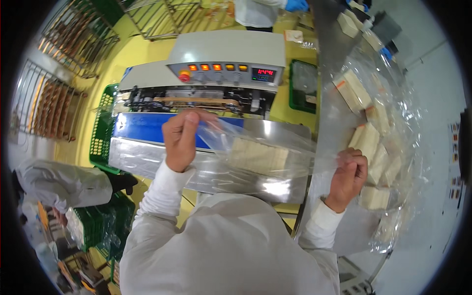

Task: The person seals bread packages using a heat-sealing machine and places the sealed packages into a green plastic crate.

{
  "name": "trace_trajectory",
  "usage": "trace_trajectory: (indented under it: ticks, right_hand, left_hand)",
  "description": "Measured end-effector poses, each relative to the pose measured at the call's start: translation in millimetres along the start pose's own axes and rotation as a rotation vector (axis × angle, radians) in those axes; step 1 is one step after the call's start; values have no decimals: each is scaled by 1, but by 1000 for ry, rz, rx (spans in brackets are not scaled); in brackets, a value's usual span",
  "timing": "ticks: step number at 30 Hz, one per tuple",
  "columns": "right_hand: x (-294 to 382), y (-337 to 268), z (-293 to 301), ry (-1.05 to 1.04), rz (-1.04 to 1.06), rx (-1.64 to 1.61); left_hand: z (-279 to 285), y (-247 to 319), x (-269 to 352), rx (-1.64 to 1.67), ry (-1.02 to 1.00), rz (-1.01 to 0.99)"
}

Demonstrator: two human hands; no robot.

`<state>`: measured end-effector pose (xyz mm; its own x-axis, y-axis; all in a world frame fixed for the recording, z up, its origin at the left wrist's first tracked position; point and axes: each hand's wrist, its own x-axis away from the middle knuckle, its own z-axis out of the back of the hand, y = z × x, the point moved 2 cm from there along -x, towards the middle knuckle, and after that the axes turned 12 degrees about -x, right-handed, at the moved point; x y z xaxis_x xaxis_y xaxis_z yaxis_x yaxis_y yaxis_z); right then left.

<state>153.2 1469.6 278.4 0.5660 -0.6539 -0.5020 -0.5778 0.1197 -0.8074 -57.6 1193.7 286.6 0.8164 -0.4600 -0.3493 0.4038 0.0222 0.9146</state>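
Observation:
Between my two hands a clear plastic bag (pixel 221 142) is stretched out, with a pale, block-shaped stack of food (pixel 258 155) inside. My left hand (pixel 180 138) pinches one corner of the bag above the blue conveyor belt (pixel 143 125). At the other end, my right hand (pixel 348 177) grips the bag's plastic over the edge of the steel table. The bag lies over the metal shelf (pixel 210 180) of a continuous band sealer (pixel 225 48). Just beyond my left hand runs the sealer's band (pixel 195 100). Lit buttons and a red digital display (pixel 263 75) are on its front panel.
Several bagged pale blocks (pixel 352 90) lie along the steel table (pixel 328 107) at right. A green crate (pixel 99 147) stands at the belt's left end, another (pixel 303 86) behind the table edge. A co-worker (pixel 66 184) is at left, beside stacked green crates (pixel 110 214); another person (pixel 256 13) stands beyond the sealer.

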Motion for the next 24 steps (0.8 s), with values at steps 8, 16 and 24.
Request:
trace_trajectory:
  ticks: [8, 16, 24]
  right_hand:
    - [3, 8, 7, 48, -76, -168]
    - [51, 62, 16, -213, -431, 43]
    - [58, 103, 35, -113, -642, 242]
  left_hand:
    - [8, -12, -1, 411, -57, -26]
    - [-11, -72, 36, 131, -558, 25]
    - [-59, -132, 57, -121, -449, 174]
